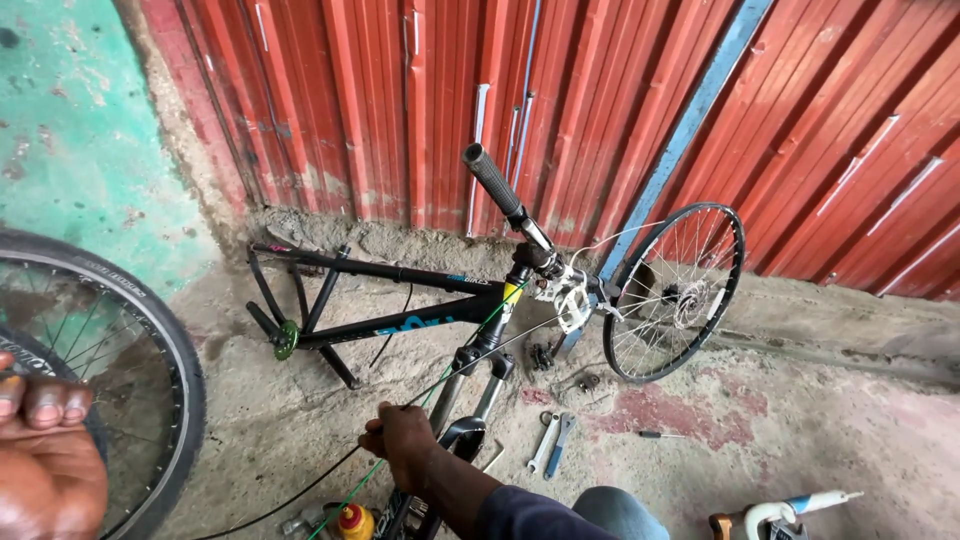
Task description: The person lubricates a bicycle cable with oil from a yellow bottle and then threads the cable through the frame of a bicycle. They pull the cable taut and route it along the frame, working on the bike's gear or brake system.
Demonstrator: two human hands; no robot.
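Two hands, one frame, two wheels.

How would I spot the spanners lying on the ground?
Find the black bicycle frame lying before the red metal wall. Just right of its fork, on the concrete, two spanners lie side by side. They are bigger and paler than the thin screwdriver farther right.
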